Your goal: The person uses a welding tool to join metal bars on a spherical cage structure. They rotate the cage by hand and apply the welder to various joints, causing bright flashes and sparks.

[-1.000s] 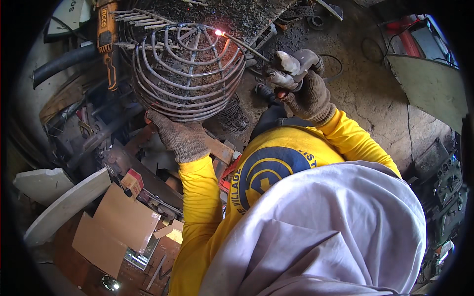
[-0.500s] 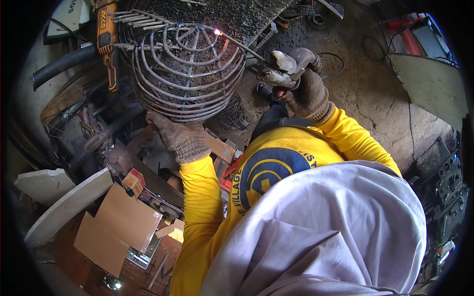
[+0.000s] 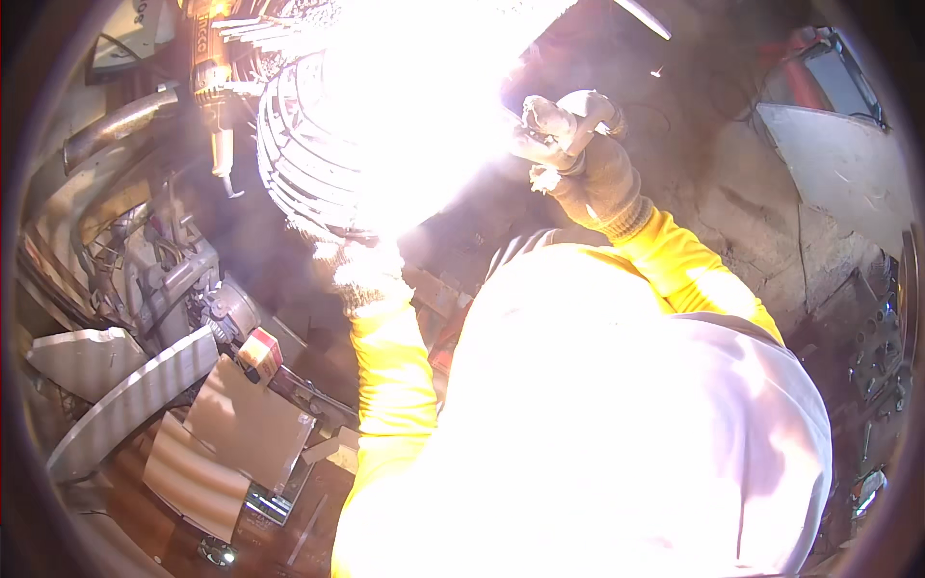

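A fierce white welding glare washes out the upper middle of the head view. Left of it show the curved ribs of a round metal-rod grille (image 3: 289, 144); its right side is lost in the light. At its near rim is my left hand (image 3: 364, 275) in a knit glove, closed on the edge, its fingers mostly bleached out. On the right, my gloved right hand (image 3: 609, 183) grips a worn, pale electrode holder (image 3: 554, 120) pointing at the glare. The rod in the holder cannot be made out now.
Left of the grille lie an orange power tool (image 3: 209, 58) and a pipe (image 3: 120, 127). Nearer are curved pale slabs (image 3: 135, 405), cardboard (image 3: 241, 424) and a small box (image 3: 260, 353). A pale board (image 3: 838, 164) and red machine (image 3: 800, 72) stand right, above hand tools (image 3: 877, 356).
The small glowing spot at the rod's tip has become a blinding arc, whitening the grille, my left glove and my clothing. Both hands stay in nearly the same places.
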